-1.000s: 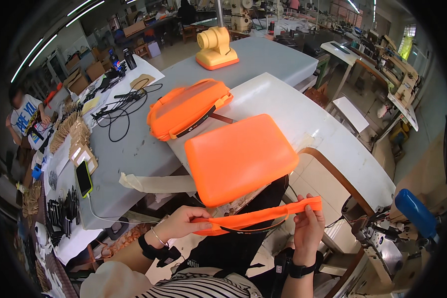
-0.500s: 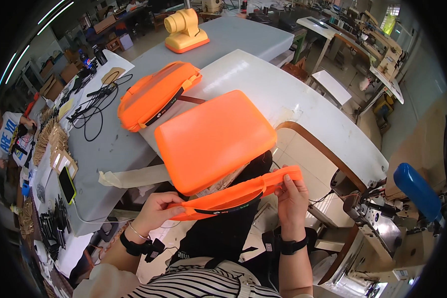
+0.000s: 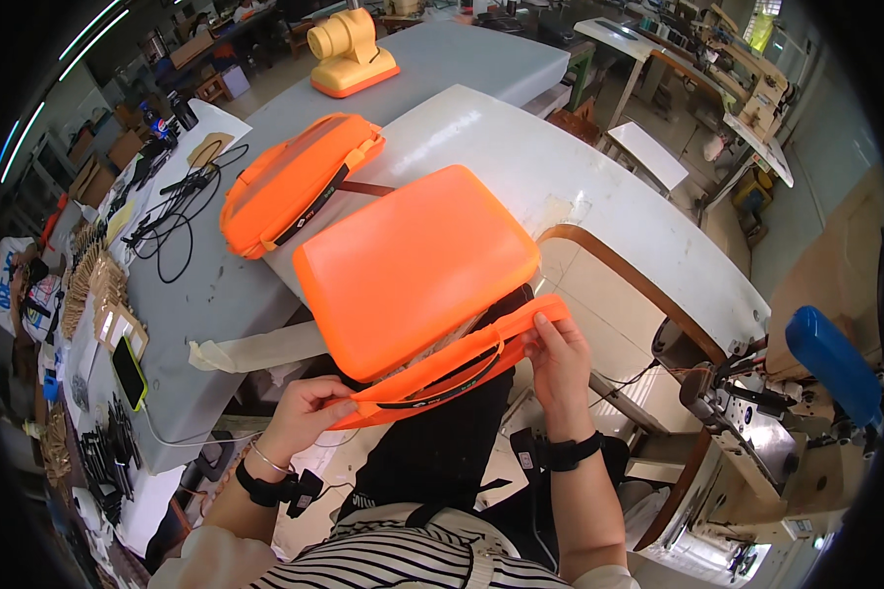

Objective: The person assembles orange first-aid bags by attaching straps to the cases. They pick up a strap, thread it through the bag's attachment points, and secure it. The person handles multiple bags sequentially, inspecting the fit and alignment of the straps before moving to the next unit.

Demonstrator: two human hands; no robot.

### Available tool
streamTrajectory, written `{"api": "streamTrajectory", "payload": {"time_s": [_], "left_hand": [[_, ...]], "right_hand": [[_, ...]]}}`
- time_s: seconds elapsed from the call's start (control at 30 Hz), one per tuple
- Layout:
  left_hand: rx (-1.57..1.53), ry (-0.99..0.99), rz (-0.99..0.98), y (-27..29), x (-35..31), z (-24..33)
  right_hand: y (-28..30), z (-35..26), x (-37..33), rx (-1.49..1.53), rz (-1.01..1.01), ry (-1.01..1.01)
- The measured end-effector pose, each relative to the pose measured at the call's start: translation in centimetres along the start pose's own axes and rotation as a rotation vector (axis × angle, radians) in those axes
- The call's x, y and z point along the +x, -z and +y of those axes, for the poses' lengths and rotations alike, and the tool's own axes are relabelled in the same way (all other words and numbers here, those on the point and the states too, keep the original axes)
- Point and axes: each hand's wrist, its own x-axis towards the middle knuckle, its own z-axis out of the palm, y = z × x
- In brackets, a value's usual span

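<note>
My left hand [image 3: 306, 420] and my right hand [image 3: 560, 368] hold a long orange fabric strip [image 3: 414, 378] by its two ends, over my lap. Thumb and fingers pinch the strip at each end. A black band with small print runs along it, and its middle bows open. Just beyond lies a rounded, smooth orange panel [image 3: 413, 270] on top of a stack at the table edge; the strip lies close to its near side. Farther left sits an orange zip bag [image 3: 295, 187] with a black band on its side.
A white curved tabletop [image 3: 648, 216] meets a grey table [image 3: 432, 64] bearing a yellow, orange-based device [image 3: 349, 54]. Black cables [image 3: 172, 231] and a phone [image 3: 129, 373] lie at left. A sewing machine [image 3: 756, 432] with a blue part [image 3: 833, 363] stands right. Another person [image 3: 10, 285] is far left.
My right hand has risen slightly and shifted left with its end of the strip. The strip now bows open more and sits nearer the orange panel. The view has shifted a little.
</note>
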Motion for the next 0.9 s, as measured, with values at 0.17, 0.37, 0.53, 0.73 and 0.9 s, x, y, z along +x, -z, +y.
{"api": "streamTrajectory", "payload": {"time_s": [0.17,0.37,0.53,0.73,0.9], "left_hand": [[0.024,0.006,-0.013,0.3,0.1,-0.3],[0.033,0.020,0.002,-0.7,0.3,-0.2],[0.012,0.023,0.033,-1.5,0.5,-0.3],[0.127,-0.125,0.110,-2.4,0.4,-0.9],[0.367,-0.325,0.196,-3.3,0.5,-0.4]], "right_hand": [[0.1,0.3,0.3,0.004,0.006,-0.005],[0.5,0.7,0.4,0.076,-0.002,0.010],[0.2,0.6,-0.2,0.017,-0.128,0.007],[-1.3,0.9,-0.8,-0.080,-0.227,-0.062],[-2.0,1.3,-0.6,-0.033,-0.207,-0.066]]}}
